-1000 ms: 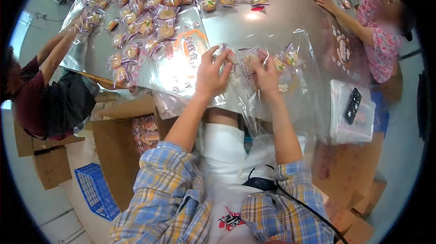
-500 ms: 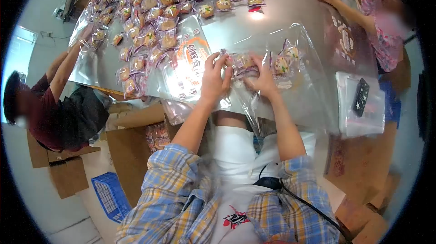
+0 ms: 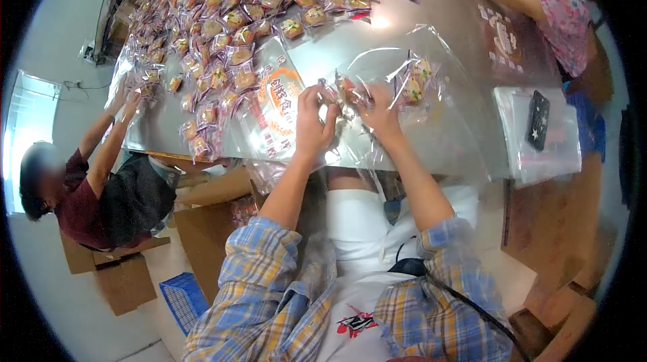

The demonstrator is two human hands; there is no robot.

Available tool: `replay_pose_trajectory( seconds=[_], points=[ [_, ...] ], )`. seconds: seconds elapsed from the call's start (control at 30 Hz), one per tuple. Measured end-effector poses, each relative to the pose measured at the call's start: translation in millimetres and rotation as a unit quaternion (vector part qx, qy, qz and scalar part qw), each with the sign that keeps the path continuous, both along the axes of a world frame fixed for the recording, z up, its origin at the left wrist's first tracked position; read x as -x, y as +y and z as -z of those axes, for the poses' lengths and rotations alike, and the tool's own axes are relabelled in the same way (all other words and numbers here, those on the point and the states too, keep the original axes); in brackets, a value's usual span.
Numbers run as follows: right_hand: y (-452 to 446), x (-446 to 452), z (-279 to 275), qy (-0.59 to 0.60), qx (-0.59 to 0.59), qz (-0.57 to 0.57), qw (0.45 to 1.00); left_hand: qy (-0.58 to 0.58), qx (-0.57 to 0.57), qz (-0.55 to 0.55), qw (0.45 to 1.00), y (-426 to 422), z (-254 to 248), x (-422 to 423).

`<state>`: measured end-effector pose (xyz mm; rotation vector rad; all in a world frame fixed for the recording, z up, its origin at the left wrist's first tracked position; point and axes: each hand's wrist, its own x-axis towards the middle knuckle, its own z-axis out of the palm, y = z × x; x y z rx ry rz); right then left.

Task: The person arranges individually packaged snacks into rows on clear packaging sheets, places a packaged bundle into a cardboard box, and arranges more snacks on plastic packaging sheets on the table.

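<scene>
My left hand (image 3: 315, 125) is closed, its fingertips pinching clear wrapper with purple edges. Across a small gap, my right hand (image 3: 381, 119) is closed on a small individually wrapped snack (image 3: 352, 90), which lies between the two hands just above the table. Glare and fingers hide where the wrapper ends, so I cannot tell whether one or two packets are held. Right of my right hand, a large clear plastic bag (image 3: 448, 123) lies on the metal table, with a few wrapped snacks (image 3: 416, 82) inside or under its film. Printed clear bags (image 3: 283, 96) lie left of my left hand.
A wide pile of wrapped snacks (image 3: 229, 21) covers the table's far left. A dark starred phone-like object (image 3: 537, 121) rests on stacked clear bags (image 3: 505, 160) at right. Co-workers' hands touch the table at left and far right. Cardboard boxes and a blue crate (image 3: 184, 303) stand below.
My hands have drawn slightly apart and tilted the wrapped snack between them. The whole view has shifted a little. The left co-worker's hands remain at the pile's edge.
</scene>
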<state>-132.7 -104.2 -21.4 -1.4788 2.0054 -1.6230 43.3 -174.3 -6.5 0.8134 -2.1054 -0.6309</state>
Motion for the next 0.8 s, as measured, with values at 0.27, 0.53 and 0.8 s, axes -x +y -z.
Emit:
replay_pose_trajectory(
  seconds=[0.27,0.53,0.8],
  points=[
    [-10,-13,7,0.133,-0.034,0.048,0.989,0.08,-0.07,-0.054,0.993,-5,8,3],
    [10,-12,19,0.121,-0.018,0.017,0.992,0.055,-0.107,-0.041,0.992,-4,5,2],
    [29,-9,8,0.068,0.027,0.004,0.997,0.042,-0.113,0.039,0.992,-12,13,-3]
  ],
)
